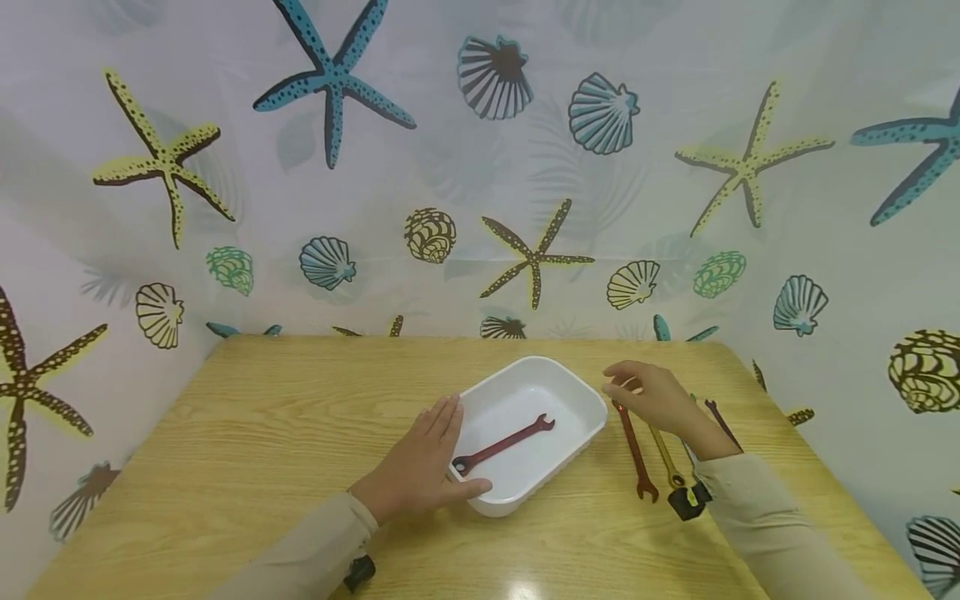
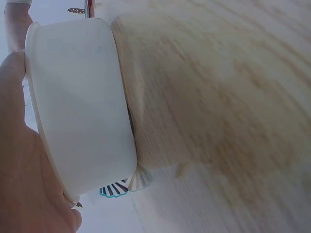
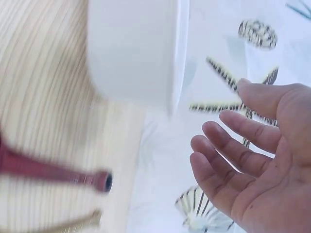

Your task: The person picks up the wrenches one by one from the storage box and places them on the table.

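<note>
A white plastic tub point(image 1: 536, 462) stands on the wooden table, with a red wrench point(image 1: 504, 445) lying slantwise inside. My left hand point(image 1: 420, 467) rests on the tub's left rim, fingers straight and thumb over the near corner. In the left wrist view that hand point(image 2: 24, 160) lies along the rim beside the tub's outer wall point(image 2: 80, 107). Just off the tub's right end, my right hand point(image 1: 656, 400) hovers with loosely bent fingers and holds nothing. Beneath and beside it lie a second red wrench point(image 1: 635, 450) and a yellow wrench point(image 1: 664, 454), the latter partly covered by the hand.
Farther right, a dark wrench point(image 1: 722, 423) and another partly hidden tool point(image 1: 687, 452) lie by the right forearm. The table point(image 1: 300, 400) is bordered by a curtain point(image 1: 420, 167) printed with starfish and shells. A black wrist device point(image 1: 688, 502) hangs under the right sleeve.
</note>
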`<action>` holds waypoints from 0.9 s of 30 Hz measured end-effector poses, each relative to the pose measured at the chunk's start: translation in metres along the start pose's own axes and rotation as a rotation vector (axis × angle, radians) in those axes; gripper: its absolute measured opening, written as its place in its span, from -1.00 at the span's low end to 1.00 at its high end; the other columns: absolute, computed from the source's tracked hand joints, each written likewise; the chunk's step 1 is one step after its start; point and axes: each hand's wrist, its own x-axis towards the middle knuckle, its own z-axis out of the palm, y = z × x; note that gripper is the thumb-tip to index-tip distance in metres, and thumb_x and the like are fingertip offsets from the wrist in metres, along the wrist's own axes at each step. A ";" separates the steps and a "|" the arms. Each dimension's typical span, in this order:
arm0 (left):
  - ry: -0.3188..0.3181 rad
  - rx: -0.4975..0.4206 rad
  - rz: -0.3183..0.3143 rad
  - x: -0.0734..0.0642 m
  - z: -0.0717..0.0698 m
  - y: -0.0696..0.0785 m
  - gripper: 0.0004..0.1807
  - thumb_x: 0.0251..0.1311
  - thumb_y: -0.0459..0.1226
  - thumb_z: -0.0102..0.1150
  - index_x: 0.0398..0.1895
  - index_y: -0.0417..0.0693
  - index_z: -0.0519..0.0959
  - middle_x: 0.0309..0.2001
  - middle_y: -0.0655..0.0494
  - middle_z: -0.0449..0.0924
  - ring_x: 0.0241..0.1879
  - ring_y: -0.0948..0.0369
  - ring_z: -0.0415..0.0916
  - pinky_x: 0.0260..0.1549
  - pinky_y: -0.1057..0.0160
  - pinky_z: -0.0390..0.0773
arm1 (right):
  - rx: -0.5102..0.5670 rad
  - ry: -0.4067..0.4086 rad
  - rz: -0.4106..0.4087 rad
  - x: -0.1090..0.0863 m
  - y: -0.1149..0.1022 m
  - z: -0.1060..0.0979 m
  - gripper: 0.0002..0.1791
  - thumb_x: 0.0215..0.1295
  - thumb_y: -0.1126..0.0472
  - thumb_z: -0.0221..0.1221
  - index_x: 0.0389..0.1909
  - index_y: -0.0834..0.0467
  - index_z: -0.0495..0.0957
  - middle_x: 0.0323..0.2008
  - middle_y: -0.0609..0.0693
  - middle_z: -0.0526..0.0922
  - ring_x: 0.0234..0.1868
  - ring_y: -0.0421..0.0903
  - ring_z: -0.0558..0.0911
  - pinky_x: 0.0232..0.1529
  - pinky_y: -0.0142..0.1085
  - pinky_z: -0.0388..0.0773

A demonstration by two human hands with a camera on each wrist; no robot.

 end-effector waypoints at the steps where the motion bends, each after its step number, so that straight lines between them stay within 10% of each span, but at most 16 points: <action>1: 0.002 0.000 0.002 0.000 0.000 0.000 0.24 0.06 0.52 -0.30 0.49 -0.30 -0.10 0.52 -0.15 -0.22 0.50 0.00 -0.24 0.41 0.00 -0.07 | 0.013 -0.007 -0.022 0.002 -0.007 0.004 -0.58 0.36 0.11 0.14 0.08 0.33 0.51 -0.14 0.21 0.64 -0.13 0.15 0.63 -0.23 -0.07 0.63; 12: -0.015 -0.011 -0.009 0.000 -0.001 0.002 0.22 0.06 0.51 -0.27 0.49 -0.29 -0.08 0.52 -0.14 -0.22 0.50 -0.01 -0.27 0.41 -0.02 -0.06 | 0.137 -0.117 -0.198 0.020 -0.061 0.068 -0.69 0.28 0.16 0.23 -0.03 0.23 0.58 -0.18 0.12 0.66 -0.18 -0.01 0.65 -0.15 -0.15 0.61; 27: 0.002 0.007 0.018 -0.002 0.000 -0.001 0.22 0.09 0.51 -0.36 0.48 -0.32 -0.07 0.52 -0.19 -0.22 0.50 -0.02 -0.27 0.42 -0.01 -0.09 | 0.118 -0.292 -0.336 0.039 -0.071 0.120 -0.69 0.15 0.36 0.30 -0.06 0.30 0.57 -0.24 0.14 0.66 -0.19 0.04 0.63 -0.16 -0.26 0.61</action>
